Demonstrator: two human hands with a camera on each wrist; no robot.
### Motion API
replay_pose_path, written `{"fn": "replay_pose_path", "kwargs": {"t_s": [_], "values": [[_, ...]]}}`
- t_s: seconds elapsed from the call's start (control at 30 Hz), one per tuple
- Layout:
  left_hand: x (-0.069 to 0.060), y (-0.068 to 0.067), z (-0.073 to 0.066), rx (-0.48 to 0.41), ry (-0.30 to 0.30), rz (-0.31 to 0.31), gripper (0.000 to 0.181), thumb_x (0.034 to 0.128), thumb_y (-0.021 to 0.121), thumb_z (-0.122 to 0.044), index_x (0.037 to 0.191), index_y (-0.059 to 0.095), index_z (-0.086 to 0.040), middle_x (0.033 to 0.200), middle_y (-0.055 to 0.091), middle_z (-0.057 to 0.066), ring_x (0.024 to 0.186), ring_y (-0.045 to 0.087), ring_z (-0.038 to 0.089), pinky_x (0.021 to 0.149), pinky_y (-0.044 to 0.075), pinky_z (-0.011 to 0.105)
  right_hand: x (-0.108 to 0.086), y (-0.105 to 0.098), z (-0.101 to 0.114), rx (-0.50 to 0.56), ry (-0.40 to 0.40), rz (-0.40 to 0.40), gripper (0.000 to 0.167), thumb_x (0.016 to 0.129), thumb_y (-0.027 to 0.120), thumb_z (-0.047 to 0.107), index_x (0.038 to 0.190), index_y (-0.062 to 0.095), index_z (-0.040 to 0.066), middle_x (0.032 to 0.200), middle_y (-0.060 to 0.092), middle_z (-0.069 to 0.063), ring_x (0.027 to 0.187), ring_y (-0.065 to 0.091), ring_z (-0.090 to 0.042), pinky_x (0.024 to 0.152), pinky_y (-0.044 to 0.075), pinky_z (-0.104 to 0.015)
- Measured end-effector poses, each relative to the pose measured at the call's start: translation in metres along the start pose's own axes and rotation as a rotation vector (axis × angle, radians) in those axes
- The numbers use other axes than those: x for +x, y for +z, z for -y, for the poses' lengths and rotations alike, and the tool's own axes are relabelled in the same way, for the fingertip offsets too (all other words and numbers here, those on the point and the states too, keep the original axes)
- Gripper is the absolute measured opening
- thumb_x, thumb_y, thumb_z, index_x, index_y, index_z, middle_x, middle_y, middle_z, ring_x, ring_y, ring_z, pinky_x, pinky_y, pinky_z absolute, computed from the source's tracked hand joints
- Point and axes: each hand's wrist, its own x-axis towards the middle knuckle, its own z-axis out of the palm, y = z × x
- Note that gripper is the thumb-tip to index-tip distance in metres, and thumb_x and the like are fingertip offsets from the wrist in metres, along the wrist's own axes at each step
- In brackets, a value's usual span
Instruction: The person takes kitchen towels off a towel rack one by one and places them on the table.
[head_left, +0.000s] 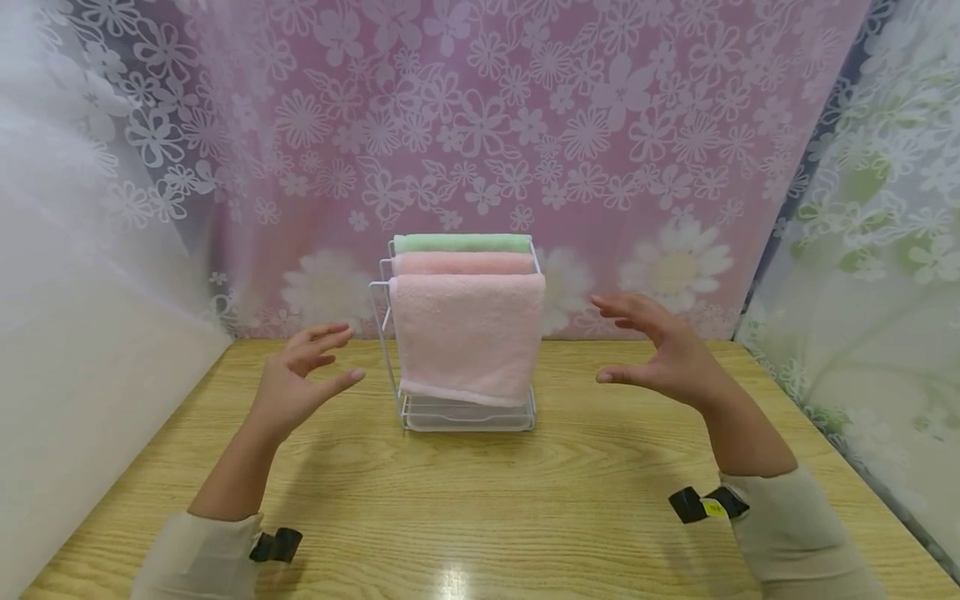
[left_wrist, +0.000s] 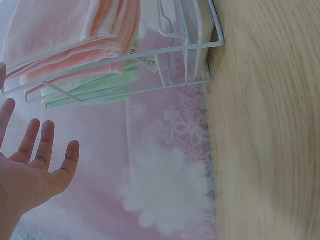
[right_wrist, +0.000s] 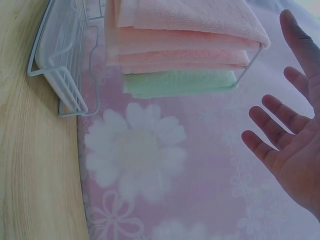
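Note:
A white wire rack (head_left: 382, 350) stands on the table with three folded towels hung over its bars. In front hangs a pale pink towel (head_left: 468, 333), behind it a deeper pink towel (head_left: 465, 263), and at the back a green towel (head_left: 461, 242). My left hand (head_left: 296, 379) is held in the air to the left of the rack, apart from it, fingers spread from the thumb. To the right, my right hand (head_left: 663, 354) hovers likewise and touches nothing. Both wrist views show the fingers extended and the palms bare.
At the rack's foot sits a white tray (head_left: 468, 413) inside the wire base. The wood-grain table (head_left: 480, 500) reaches back to a pink flowered curtain (head_left: 480, 125). A white sheet (head_left: 97, 275) hangs at the left, a flowered curtain (head_left: 877, 292) at the right.

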Motion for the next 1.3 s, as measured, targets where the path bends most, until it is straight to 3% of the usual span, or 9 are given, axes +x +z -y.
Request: {"fn": "replay_pose_path", "kwargs": {"t_s": [0.33,0.53,0.87,1.07,1.3], "values": [[0.015,0.002,-0.007,-0.066,0.018,0.004,0.046,0.0839,0.077,-0.005,0.128,0.064,-0.003,0.13,0.055,0.004,0.116,0.054,0.009,0.099,0.047,0.03,0.014,-0.003,0.004,0.012,-0.099,-0.001,0.088,0.061,0.089,-0.006,0.139,0.05,-0.001,0.14,0.049,-0.016,0.13,0.043,-0.009,0.105,0.04,-0.022],[0.023,0.004,-0.012,-0.067,-0.001,0.012,0.049,0.0842,0.078,-0.008,0.131,0.062,-0.005,0.13,0.056,0.005,0.114,0.056,0.013,0.1,0.048,0.039,0.021,-0.004,0.008,0.009,-0.089,0.0,0.086,0.062,0.088,-0.007,0.139,0.051,-0.001,0.141,0.047,-0.018,0.129,0.044,-0.008,0.104,0.04,-0.024],[0.036,0.006,-0.017,-0.109,-0.048,0.032,0.053,0.085,0.078,-0.013,0.134,0.06,-0.008,0.133,0.056,0.007,0.118,0.055,0.022,0.1,0.047,0.041,0.031,-0.002,0.012,-0.015,-0.089,-0.008,0.084,0.061,0.09,-0.003,0.137,0.054,0.002,0.142,0.047,-0.012,0.13,0.043,-0.011,0.105,0.04,-0.022],[0.043,0.006,-0.021,-0.123,-0.095,0.037,0.054,0.0857,0.078,-0.018,0.135,0.059,-0.008,0.132,0.056,0.006,0.116,0.056,0.018,0.099,0.048,0.033,0.037,0.0,0.013,-0.016,-0.076,-0.026,0.083,0.061,0.09,-0.002,0.137,0.055,0.003,0.143,0.048,-0.009,0.13,0.044,-0.017,0.105,0.04,-0.024],[0.051,0.005,-0.022,-0.182,-0.132,0.032,0.056,0.0862,0.077,-0.018,0.136,0.057,-0.005,0.126,0.061,0.016,0.11,0.062,0.025,0.088,0.053,0.025,0.043,0.001,0.015,-0.01,-0.064,-0.01,0.084,0.065,0.089,-0.001,0.14,0.053,0.006,0.148,0.044,-0.007,0.136,0.039,-0.024,0.106,0.038,-0.022]]}}
